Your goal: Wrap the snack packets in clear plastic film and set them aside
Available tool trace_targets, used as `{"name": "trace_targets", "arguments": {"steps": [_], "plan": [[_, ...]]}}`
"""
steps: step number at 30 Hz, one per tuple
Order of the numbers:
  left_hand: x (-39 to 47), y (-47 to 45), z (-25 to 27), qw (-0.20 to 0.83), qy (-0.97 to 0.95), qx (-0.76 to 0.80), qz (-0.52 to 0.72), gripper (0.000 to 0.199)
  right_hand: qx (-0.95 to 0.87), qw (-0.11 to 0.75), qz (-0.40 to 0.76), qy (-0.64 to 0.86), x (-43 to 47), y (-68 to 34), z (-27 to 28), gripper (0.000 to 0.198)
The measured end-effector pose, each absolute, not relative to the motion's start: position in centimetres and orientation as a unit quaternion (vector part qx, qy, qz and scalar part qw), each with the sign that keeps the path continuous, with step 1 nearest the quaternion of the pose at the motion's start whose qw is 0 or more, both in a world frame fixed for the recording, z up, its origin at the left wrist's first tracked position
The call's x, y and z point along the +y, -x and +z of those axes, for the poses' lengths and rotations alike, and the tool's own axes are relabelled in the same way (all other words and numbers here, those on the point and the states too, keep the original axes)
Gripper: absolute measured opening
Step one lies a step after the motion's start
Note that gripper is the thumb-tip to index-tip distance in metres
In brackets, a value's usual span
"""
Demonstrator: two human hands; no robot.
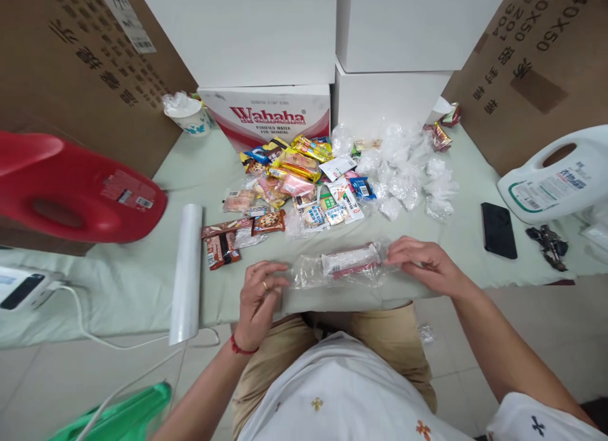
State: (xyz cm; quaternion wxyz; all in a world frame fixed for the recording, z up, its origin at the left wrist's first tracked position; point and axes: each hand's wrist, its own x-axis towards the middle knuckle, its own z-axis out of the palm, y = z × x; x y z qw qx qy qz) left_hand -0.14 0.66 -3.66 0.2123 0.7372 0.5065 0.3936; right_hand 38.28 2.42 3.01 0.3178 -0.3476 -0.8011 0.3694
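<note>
A packaged snack (351, 260) with a white label and reddish edges lies at the front of the table, loosely wrapped in clear plastic film (308, 271). My left hand (259, 298), with a ring and a red bracelet, has its fingers curled together at the film's left end. At the right end, my right hand (425, 262) pinches the film between thumb and fingers. Just beyond is a pile of packaged snacks (304, 181), and clear crumpled film bundles (399, 168) lie to its right.
On the left are a film roll (186, 273), a red jug (80, 191) and a white corded device (28, 289). A phone (498, 230), keys (547, 244) and a white jug (555, 175) are on the right. A Wahaha box (275, 116) and a paper cup (190, 118) stand behind.
</note>
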Motion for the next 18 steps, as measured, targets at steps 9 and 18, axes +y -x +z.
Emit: {"name": "trace_targets", "arguments": {"steps": [9, 18], "plan": [[1.5, -5.1, -4.4, 0.145, -0.712, 0.617, 0.303, 0.008, -0.840, 0.094, 0.137, 0.516, 3.1, -28.4, -1.2, 0.045], [2.5, -12.0, -2.3, 0.133, -0.778, 0.557, 0.259, 0.017, -0.778, 0.268, 0.232, 0.518, 1.8, -29.2, -2.0, 0.041]]}}
